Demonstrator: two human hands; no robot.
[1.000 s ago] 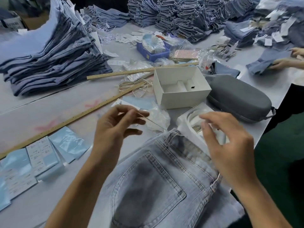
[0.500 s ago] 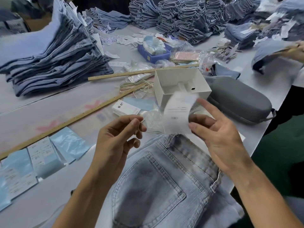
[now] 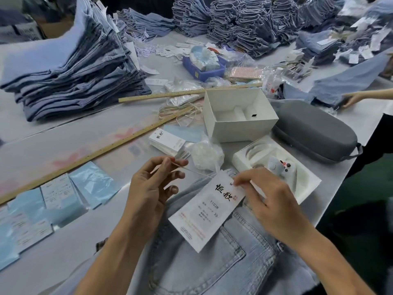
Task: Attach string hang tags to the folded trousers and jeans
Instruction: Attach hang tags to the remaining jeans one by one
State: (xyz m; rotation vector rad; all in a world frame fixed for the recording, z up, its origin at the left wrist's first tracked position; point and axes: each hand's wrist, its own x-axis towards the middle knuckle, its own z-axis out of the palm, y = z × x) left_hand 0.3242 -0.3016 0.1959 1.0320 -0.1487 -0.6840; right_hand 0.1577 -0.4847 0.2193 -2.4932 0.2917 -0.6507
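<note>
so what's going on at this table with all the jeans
A person is tagging jeans. The left hand pinches a thin string, while the right hand pinches the top of a white hang tag near its hole. The tag hovers over a pair of light jeans lying on the table and is not yet tied on. More tags and stacks of folded jeans lie behind.

Open white box (image 3: 240, 116) beside grey case (image 3: 314, 133) — wooden ruler (image 3: 95, 154).

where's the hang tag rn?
Head view, lower centre: hang tag lies over the jeans, right hand pinching its top corner, left hand holding the string.
</note>
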